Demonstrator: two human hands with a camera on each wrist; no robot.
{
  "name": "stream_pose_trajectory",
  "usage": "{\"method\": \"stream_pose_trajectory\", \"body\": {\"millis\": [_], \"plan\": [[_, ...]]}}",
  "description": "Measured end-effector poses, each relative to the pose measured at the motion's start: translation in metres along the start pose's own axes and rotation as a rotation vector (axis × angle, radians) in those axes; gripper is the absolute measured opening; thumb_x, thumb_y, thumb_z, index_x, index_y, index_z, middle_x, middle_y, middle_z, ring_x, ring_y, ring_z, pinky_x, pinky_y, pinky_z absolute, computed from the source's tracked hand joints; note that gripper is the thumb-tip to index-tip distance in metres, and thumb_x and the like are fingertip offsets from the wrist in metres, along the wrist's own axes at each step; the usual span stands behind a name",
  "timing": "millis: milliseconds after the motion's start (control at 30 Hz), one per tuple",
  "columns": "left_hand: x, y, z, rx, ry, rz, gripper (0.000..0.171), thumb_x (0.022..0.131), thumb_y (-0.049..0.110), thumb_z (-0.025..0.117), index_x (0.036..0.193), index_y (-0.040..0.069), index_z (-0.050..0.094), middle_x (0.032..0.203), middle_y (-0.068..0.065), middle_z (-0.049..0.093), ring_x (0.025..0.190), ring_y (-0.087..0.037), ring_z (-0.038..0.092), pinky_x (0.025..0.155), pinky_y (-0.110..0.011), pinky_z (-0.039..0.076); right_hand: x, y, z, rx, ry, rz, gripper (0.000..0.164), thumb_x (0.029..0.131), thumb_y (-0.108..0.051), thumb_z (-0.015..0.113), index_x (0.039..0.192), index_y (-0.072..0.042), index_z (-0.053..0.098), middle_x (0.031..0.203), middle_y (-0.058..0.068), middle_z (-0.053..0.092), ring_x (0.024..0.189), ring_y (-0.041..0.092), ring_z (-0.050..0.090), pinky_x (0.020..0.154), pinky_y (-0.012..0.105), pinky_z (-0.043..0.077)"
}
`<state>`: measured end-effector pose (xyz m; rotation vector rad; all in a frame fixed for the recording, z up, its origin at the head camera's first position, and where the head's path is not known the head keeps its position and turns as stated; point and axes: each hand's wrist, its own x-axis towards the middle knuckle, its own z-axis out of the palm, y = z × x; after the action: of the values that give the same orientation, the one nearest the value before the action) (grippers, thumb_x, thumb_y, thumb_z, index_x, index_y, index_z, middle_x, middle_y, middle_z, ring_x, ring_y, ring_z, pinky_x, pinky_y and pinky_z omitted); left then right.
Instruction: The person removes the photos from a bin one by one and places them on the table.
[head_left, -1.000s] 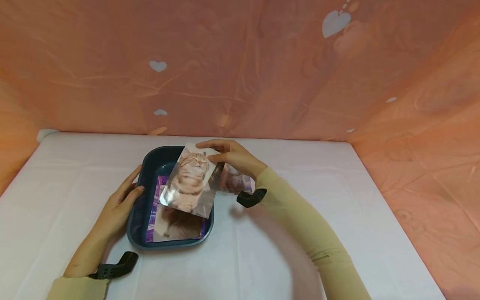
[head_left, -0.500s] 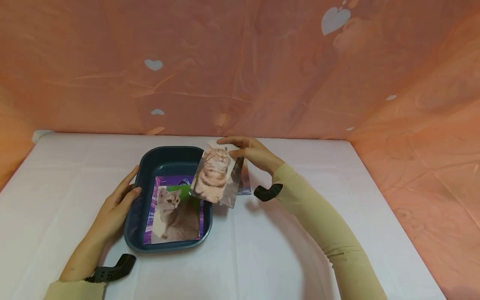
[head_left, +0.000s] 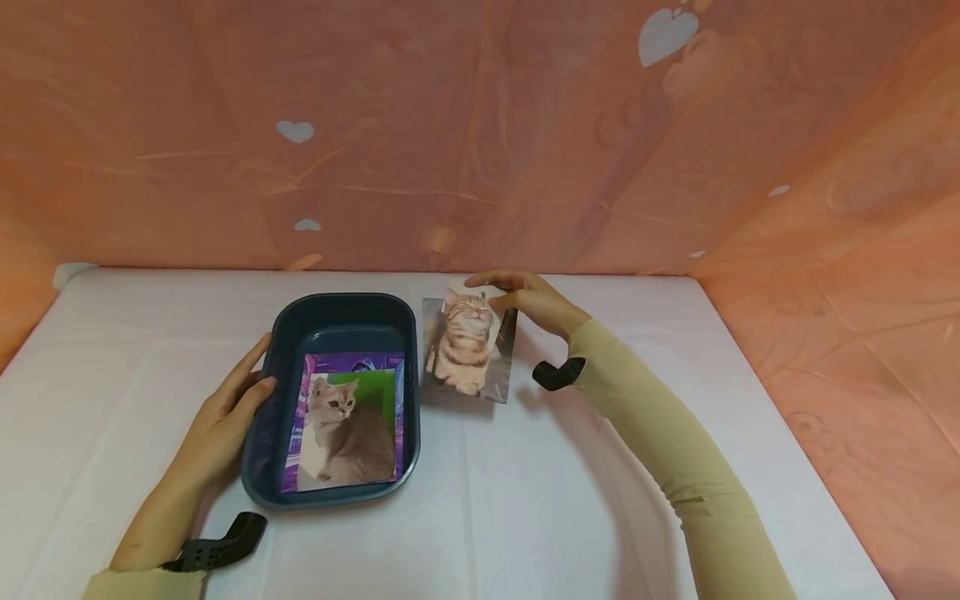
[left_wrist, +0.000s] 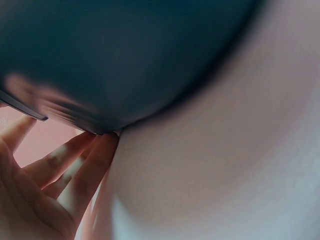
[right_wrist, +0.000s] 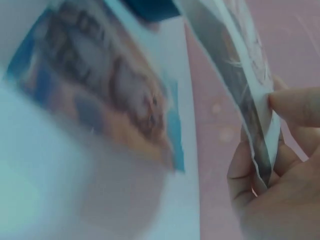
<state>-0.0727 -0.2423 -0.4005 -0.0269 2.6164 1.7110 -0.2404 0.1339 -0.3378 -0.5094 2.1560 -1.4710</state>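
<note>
My right hand (head_left: pixel 536 300) pinches a glossy cat photo (head_left: pixel 461 354) by its top right corner, thumb in front. In the right wrist view the photo stands edge-on, raised over another cat picture (right_wrist: pixel 100 85) that lies on the white cloth. That lower picture is mostly hidden in the head view. My left hand (head_left: pixel 225 417) rests against the left wall of a dark blue tray (head_left: pixel 341 312), its fingers fairly straight and touching the outside. Inside the tray lies a photo of a grey cat (head_left: pixel 352 446) on top of a purple picture (head_left: pixel 337 361).
A white cloth (head_left: pixel 562 517) covers the table. Orange sheeting (head_left: pixel 480 167) printed with pale hearts hangs behind it and along both sides. A black wrist strap mount (head_left: pixel 225 546) sits on the left wrist, another mount (head_left: pixel 558 375) on the right.
My right hand has carried the held photo rightward from over the tray to beside it, uncovering the grey cat photo. The left hand stays at the tray's side.
</note>
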Motion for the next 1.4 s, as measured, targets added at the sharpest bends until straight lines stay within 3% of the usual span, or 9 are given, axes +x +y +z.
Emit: {"method": "stream_pose_trajectory", "body": {"millis": [233,600,667,767,833,900,1033,1267,1400], "plan": [[-0.001,0.000,-0.002,0.008,-0.007,-0.002,0.056,0.103,0.032,0.042,0.153,0.039,0.016,0.151,-0.027,0.028,0.132,-0.045,0.027,0.098,-0.070,0.026,-0.004,0.009,-0.012,-0.025,0.008,0.021,0.042,0.090,-0.001,0.052,0.130,-0.009,0.059,0.152,0.008,0.038,0.145,0.021,0.023,0.114,0.048,0.023],[-0.006,-0.001,-0.005,0.012,-0.013,0.003,0.056,0.103,0.030,0.040,0.153,0.039,0.014,0.152,-0.027,0.027,0.131,-0.046,0.027,0.096,-0.072,0.026,-0.005,0.025,-0.033,-0.074,0.011,0.038,0.042,0.088,0.002,0.050,0.129,-0.005,0.059,0.151,0.012,0.038,0.144,0.022,0.025,0.110,0.048,0.029],[-0.006,-0.001,-0.005,0.024,-0.013,0.002,0.056,0.104,0.030,0.040,0.153,0.039,0.014,0.151,-0.027,0.029,0.131,-0.042,0.029,0.096,-0.070,0.029,-0.005,0.026,-0.036,-0.083,0.010,0.051,0.042,0.088,0.001,0.050,0.129,-0.006,0.059,0.151,0.012,0.038,0.143,0.022,0.026,0.108,0.048,0.031],[-0.006,-0.002,-0.006,0.061,-0.007,0.003,0.056,0.103,0.031,0.040,0.153,0.039,0.015,0.150,-0.025,0.033,0.131,-0.021,0.035,0.100,-0.050,0.037,-0.006,0.027,-0.039,-0.094,0.004,0.064,0.042,0.089,0.000,0.050,0.130,-0.006,0.058,0.152,0.012,0.036,0.143,0.023,0.026,0.107,0.048,0.031],[-0.007,-0.003,-0.007,0.068,-0.003,0.004,0.056,0.103,0.031,0.040,0.152,0.040,0.015,0.150,-0.024,0.033,0.129,-0.016,0.035,0.099,-0.047,0.037,-0.006,0.028,-0.041,-0.099,0.001,0.070,0.041,0.090,0.000,0.050,0.130,-0.006,0.058,0.152,0.012,0.036,0.143,0.024,0.026,0.106,0.048,0.031],[-0.008,-0.003,-0.008,0.062,-0.002,0.007,0.056,0.103,0.030,0.040,0.153,0.039,0.015,0.152,-0.023,0.031,0.132,-0.019,0.034,0.102,-0.049,0.035,-0.006,0.030,-0.043,-0.113,-0.007,0.073,0.041,0.090,0.000,0.049,0.130,-0.005,0.058,0.151,0.012,0.038,0.142,0.025,0.026,0.106,0.048,0.031],[-0.010,-0.003,-0.009,0.028,-0.006,0.003,0.056,0.104,0.029,0.039,0.153,0.039,0.014,0.154,-0.024,0.026,0.132,-0.041,0.028,0.097,-0.071,0.026,-0.004,0.036,-0.048,-0.152,-0.025,0.089,0.041,0.089,0.000,0.050,0.129,-0.005,0.059,0.147,0.012,0.041,0.138,0.027,0.031,0.102,0.046,0.034],[-0.014,-0.003,-0.010,0.025,-0.006,0.007,0.056,0.104,0.027,0.039,0.153,0.038,0.014,0.154,-0.024,0.025,0.132,-0.042,0.028,0.096,-0.072,0.025,-0.004,0.041,-0.055,-0.207,-0.047,0.150,0.040,0.090,0.000,0.050,0.127,-0.011,0.062,0.145,0.006,0.044,0.122,0.029,0.043,0.094,0.043,0.038],[-0.015,-0.003,-0.011,0.030,-0.005,0.004,0.057,0.104,0.027,0.039,0.153,0.038,0.014,0.153,-0.026,0.026,0.131,-0.045,0.027,0.095,-0.073,0.025,-0.003,0.047,-0.056,-0.208,-0.066,0.149,0.042,0.088,0.002,0.049,0.126,-0.009,0.063,0.146,0.008,0.044,0.126,0.025,0.039,0.092,0.041,0.036]]}}
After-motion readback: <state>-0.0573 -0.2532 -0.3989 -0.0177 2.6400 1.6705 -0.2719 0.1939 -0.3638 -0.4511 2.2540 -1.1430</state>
